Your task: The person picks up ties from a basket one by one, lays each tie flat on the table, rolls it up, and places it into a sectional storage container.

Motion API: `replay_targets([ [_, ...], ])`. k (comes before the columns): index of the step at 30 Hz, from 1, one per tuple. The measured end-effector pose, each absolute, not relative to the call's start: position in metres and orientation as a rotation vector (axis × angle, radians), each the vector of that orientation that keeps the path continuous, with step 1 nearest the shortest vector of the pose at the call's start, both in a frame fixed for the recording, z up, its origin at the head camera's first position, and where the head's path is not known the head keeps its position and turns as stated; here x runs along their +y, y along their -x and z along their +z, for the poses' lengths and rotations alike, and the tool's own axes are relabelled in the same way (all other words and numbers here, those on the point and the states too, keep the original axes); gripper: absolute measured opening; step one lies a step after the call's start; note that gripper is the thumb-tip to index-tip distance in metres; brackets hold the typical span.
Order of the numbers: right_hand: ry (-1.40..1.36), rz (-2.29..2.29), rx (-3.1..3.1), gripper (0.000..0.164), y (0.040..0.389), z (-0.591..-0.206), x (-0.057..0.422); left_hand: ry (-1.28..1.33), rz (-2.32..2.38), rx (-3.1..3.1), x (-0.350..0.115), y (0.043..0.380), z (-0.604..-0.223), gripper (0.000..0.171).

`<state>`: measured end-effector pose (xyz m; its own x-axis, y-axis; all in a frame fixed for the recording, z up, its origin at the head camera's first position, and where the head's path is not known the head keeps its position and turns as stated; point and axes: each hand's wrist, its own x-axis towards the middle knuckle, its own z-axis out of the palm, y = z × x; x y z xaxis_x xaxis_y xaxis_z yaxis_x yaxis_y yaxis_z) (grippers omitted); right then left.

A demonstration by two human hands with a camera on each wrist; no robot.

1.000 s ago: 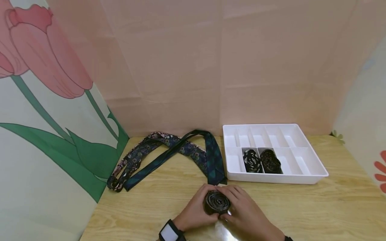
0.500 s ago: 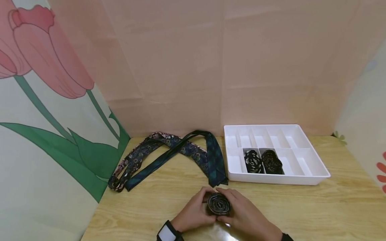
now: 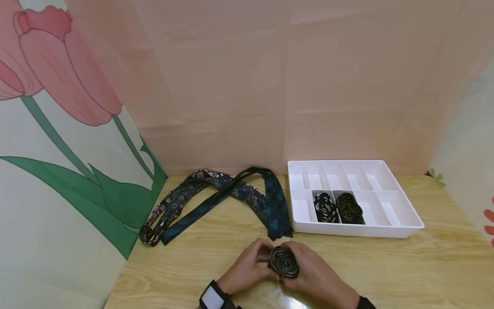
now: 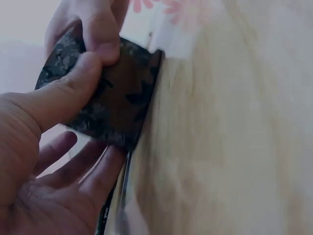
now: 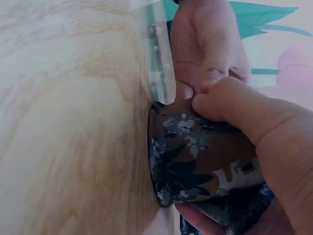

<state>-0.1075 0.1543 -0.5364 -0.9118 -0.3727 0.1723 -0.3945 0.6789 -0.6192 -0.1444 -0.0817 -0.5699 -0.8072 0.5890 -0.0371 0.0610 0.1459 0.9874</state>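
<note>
A dark rolled necktie (image 3: pixel 284 262) is held on its edge near the front of the table, its spiral end facing up. My right hand (image 3: pixel 316 274) grips it from the right, thumb on the near side. From the left, my left hand (image 3: pixel 247 266) curves round with thumb and fingertips at the roll and a gap at the palm. The left wrist view shows the left thumb on the roll's brown and dark patterned face (image 4: pixel 124 93), close to the right thumb. In the right wrist view, the roll (image 5: pixel 190 152) has grey and black flower shapes.
A white divided tray (image 3: pixel 355 231) stands behind on the right. Two compartments hold a black-and-white roll (image 3: pixel 325 207) and a dark roll (image 3: pixel 349 208). Behind on the left lie a floral necktie (image 3: pixel 166 210) and a dark green necktie (image 3: pixel 275 210), crossing.
The roll has shifted slightly right and tilted. My right hand has closed further round it, while the left hand's hold has loosened, with a wider gap at its palm.
</note>
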Motion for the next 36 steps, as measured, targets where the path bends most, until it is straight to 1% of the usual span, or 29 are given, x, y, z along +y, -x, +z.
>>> replay_targets([
  [3, -0.498, 1.112, -2.854, 0.068, 0.11, -0.538, 0.154, -0.626, 1.69, 2.1, -0.087, 0.151, -0.566, 0.048],
  [6, -0.384, 1.074, -2.786, 0.069, 0.113, -0.531, 0.155, -0.641, 1.676, 2.221, -0.091, 0.159, -0.559, 0.035],
  [9, -0.342, 1.014, -2.688, 0.071, 0.12, -0.517, 0.158, -0.656, 1.663, 2.333, -0.09, 0.168, -0.551, 0.027],
  [12, -0.315, 1.003, -2.63, 0.069, 0.129, -0.501, 0.163, -0.648, 1.662, 2.397, -0.084, 0.176, -0.544, 0.023],
  [15, -0.244, 1.014, -2.613, 0.067, 0.14, -0.487, 0.17, -0.646, 1.68, 2.424, -0.074, 0.184, -0.54, 0.023],
  [22, -0.108, 0.953, -2.547, 0.072, 0.171, -0.471, 0.185, -0.653, 1.804, 2.334, -0.041, 0.2, -0.534, 0.028],
  [30, 0.042, 0.912, -2.555, 0.071, 0.196, -0.478, 0.192, -0.556, 1.844, 2.333, -0.011, 0.21, -0.533, 0.035],
  [36, 0.035, 0.788, -2.548, 0.07, 0.205, -0.488, 0.186, -0.577, 1.784, 2.327, -0.003, 0.209, -0.535, 0.04],
])
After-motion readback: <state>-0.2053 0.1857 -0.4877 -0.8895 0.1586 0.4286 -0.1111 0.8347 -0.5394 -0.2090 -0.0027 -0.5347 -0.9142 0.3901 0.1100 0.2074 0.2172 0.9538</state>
